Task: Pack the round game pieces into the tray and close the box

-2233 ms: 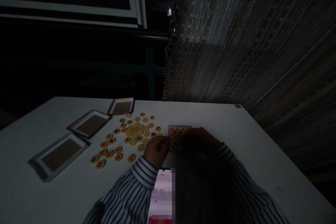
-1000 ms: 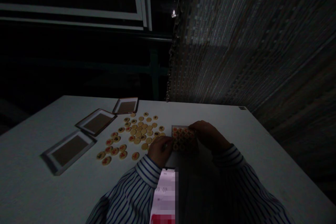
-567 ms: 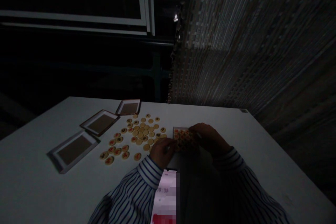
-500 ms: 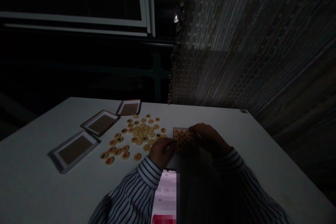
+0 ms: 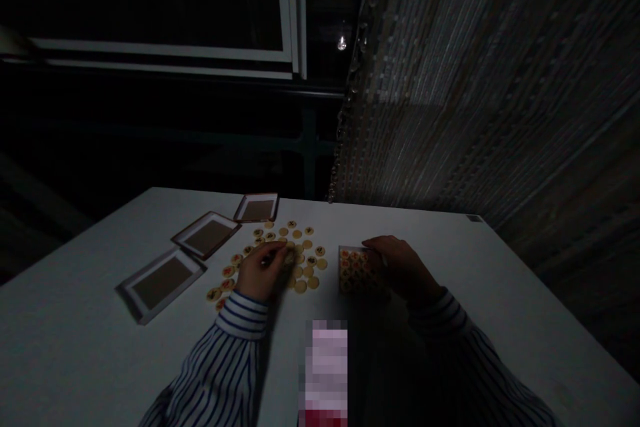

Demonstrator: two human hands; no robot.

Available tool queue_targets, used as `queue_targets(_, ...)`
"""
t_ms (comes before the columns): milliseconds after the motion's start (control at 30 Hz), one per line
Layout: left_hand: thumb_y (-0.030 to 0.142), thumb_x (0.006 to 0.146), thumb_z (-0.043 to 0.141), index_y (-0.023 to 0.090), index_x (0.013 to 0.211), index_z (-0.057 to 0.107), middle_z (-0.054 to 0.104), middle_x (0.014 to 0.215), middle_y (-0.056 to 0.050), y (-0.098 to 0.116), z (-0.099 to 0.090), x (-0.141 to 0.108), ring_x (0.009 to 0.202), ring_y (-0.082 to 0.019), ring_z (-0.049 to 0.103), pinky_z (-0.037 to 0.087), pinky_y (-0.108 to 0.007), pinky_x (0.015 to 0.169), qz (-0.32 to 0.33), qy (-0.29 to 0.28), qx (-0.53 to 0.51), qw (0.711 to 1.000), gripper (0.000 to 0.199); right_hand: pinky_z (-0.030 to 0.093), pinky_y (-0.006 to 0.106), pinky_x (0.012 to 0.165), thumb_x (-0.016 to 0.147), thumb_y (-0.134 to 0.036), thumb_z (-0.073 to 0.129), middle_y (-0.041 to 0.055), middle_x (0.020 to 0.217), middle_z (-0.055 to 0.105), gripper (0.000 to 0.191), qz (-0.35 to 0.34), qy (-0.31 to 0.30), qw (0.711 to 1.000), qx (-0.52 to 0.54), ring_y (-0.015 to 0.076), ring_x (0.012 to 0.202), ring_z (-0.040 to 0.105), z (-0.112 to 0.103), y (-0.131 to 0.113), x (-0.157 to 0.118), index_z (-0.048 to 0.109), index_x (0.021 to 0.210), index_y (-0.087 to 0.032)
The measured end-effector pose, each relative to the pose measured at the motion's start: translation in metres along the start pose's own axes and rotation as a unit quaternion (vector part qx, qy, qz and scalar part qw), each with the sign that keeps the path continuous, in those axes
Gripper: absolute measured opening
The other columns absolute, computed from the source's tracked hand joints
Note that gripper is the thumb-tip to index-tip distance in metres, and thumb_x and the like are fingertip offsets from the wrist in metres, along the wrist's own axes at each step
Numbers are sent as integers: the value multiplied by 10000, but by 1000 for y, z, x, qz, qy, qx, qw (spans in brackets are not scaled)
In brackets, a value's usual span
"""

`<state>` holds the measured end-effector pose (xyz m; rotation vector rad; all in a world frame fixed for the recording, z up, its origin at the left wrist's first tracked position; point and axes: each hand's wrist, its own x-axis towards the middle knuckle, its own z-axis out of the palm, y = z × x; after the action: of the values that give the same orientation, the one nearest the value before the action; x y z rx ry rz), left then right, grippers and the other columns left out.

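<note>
Round wooden Chinese chess pieces (image 5: pixel 301 286) lie scattered on the white table, some showing red or black characters and others plain. Over the left part of this spread is my left hand (image 5: pixel 260 271). Its thumb and fingertips come together among the pieces; what is between them is too dark to make out. To the right stands a small box (image 5: pixel 358 271), with rows of chess pieces showing red and black characters inside. My right hand (image 5: pixel 404 268) is closed on the box's right side, and the shaded fingers hide part of its contents.
Three shallow, framed trays or lids (image 5: pixel 164 283) lie in a slanting row at the left. A phone with a blurred screen (image 5: pixel 327 367) lies at the near edge. Behind the white table (image 5: pixel 430 223) hang a string curtain (image 5: pixel 415 80) and a dark window.
My left hand has moved left from the box to the scattered pieces. My right hand stays at the box. The whole view has shifted slightly.
</note>
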<state>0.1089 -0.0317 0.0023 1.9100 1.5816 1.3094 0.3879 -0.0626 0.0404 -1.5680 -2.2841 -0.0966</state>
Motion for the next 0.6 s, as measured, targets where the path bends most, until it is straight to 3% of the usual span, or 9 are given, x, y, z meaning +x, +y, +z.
queue_targets(100, 358, 755, 503, 177, 856, 644, 659, 880, -53, -16, -3, 2, 858, -189, 592, 475, -332, 776, 8, 17, 37, 999, 250, 393, 318, 774, 825, -222, 416, 72, 1024, 620, 270, -3, -24, 1000, -5, 188, 902, 544, 5, -5, 6, 575, 1038, -172)
queue_targets(300, 323, 730, 531, 196, 854, 670, 633, 991, -74, -43, 7, -1, 961, -222, 546, 398, -412, 898, 81, -21, 123, 989, 225, 372, 316, 773, 833, -234, 402, 62, 1032, 611, 264, -43, -47, 998, -5, 186, 906, 534, 12, -23, 22, 573, 1030, -193)
queue_targets(600, 347, 702, 557, 237, 837, 688, 576, 1108, -85, -58, 17, -6, 1029, -281, 497, 412, -456, 864, 105, -77, 222, 966, 218, 362, 313, 777, 831, -234, 405, 74, 1038, 590, 266, -110, -75, 991, -9, 180, 925, 516, 24, -56, 43, 560, 1043, -193)
